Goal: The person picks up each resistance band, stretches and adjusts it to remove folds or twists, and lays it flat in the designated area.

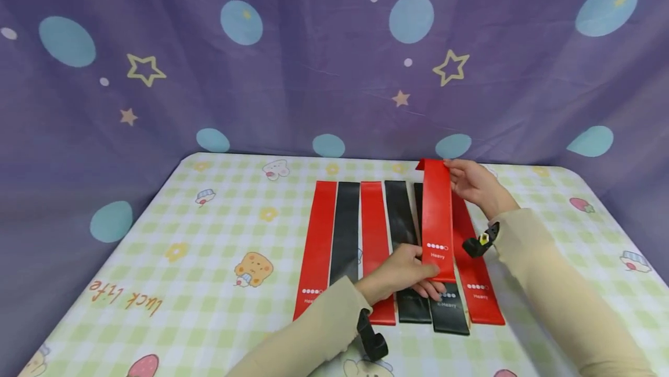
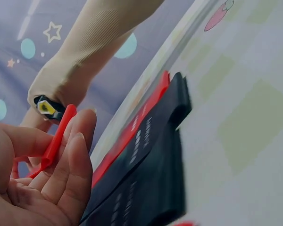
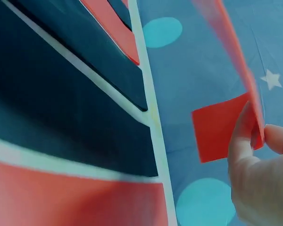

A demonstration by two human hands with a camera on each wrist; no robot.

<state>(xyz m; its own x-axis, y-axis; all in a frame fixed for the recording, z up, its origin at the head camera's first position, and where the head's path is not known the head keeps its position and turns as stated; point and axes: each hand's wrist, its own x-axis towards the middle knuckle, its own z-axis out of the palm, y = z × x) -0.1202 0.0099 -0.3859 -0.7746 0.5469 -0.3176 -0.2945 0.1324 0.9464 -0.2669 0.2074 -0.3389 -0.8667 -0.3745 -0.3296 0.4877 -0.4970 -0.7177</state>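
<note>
Above the row of bands on the desk [image 1: 219, 232], a red band [image 1: 438, 220] printed "Heavy" is stretched between two hands. The left hand [image 1: 402, 275] has its grip clamped on the band's near end, thumb on top and fingers curled beneath, as the left wrist view confirms. The right hand [image 1: 473, 182] pinches the far end, thumb and fingertips closed on the red edge, which folds over at the corner.

Below it, from left to right, lie a red strip [image 1: 316, 243], a black strip [image 1: 345, 232], another red one [image 1: 375, 232], two black strips [image 1: 402, 214] and a last red strip [image 1: 478, 284] under the right forearm. The desk wears a green-checked cloth with cartoon bears and the words "luck life". Behind hangs a purple curtain [image 1: 313, 63] with stars and blue dots.

The left hand hides the labels of the middle strips, and the wrist views are blurred up close.
</note>
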